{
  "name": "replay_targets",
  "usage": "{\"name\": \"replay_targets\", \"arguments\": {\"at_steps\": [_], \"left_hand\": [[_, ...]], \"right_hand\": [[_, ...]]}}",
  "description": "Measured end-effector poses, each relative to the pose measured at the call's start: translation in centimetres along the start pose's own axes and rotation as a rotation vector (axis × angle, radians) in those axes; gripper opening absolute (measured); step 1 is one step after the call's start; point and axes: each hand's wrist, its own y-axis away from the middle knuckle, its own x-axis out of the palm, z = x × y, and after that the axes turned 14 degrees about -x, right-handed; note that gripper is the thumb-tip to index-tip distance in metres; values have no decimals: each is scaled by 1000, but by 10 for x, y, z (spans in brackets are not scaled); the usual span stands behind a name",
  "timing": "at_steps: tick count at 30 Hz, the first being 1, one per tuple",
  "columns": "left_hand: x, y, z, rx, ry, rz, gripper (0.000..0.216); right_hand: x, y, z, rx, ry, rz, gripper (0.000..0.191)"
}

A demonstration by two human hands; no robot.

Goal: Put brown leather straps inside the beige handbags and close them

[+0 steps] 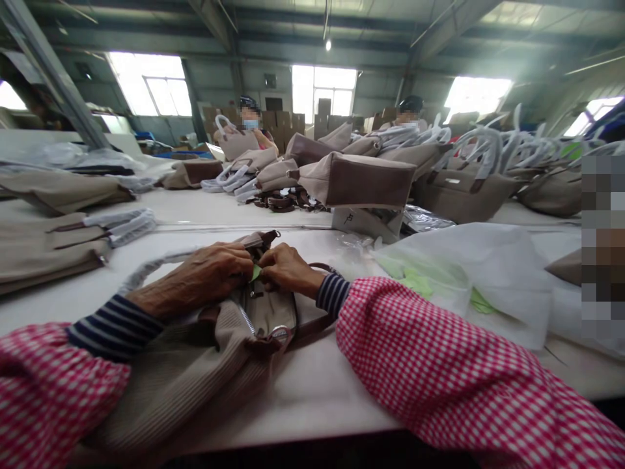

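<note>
A taupe ribbed handbag (180, 384) lies on its side on the white table, its zipped mouth open toward my hands. My left hand (208, 273) is closed over the edge of the bag's mouth, with its fingertips hidden behind the hand. Thumb and fingers of my right hand (288, 268) pinch a small light-green slip (256, 271) above the opening. Below the fingers, the pale lining (271, 312) and metal zip teeth (248, 319) show. A plastic-wrapped handle (151, 268) curves out behind my left forearm.
Several matching bags (371, 179) are piled across the far table. More bags (53, 247) lie at left. At right a translucent plastic bag (512, 273) holds green slips (415, 281). Brown straps (280, 200) lie before the pile. Two people (251, 127) are beyond it.
</note>
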Motion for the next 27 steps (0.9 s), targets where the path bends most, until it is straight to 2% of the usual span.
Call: {"name": "replay_targets", "arguments": {"at_steps": [3,5,9,13,16,21,27], "left_hand": [[2,0,4,42,24,10,28],[3,0,5,74,55,-33,28],[2,1,5,113,107,-36,34],[-1,3,3,107,182,-5,33],[-3,0,2,130,215,32,30],[-10,-5,-5,113,158,51,22],[-13,4,-9,102,151,-25,29]], "right_hand": [[-2,16,-3,-117,158,-89,35],[-3,26,-4,-176,275,-90,37],[-2,36,-6,-313,562,110,41],[1,34,-3,-434,764,339,25],[3,26,2,-442,855,416,22],[10,12,8,-401,926,430,27],[8,21,-10,-524,917,331,33]]}}
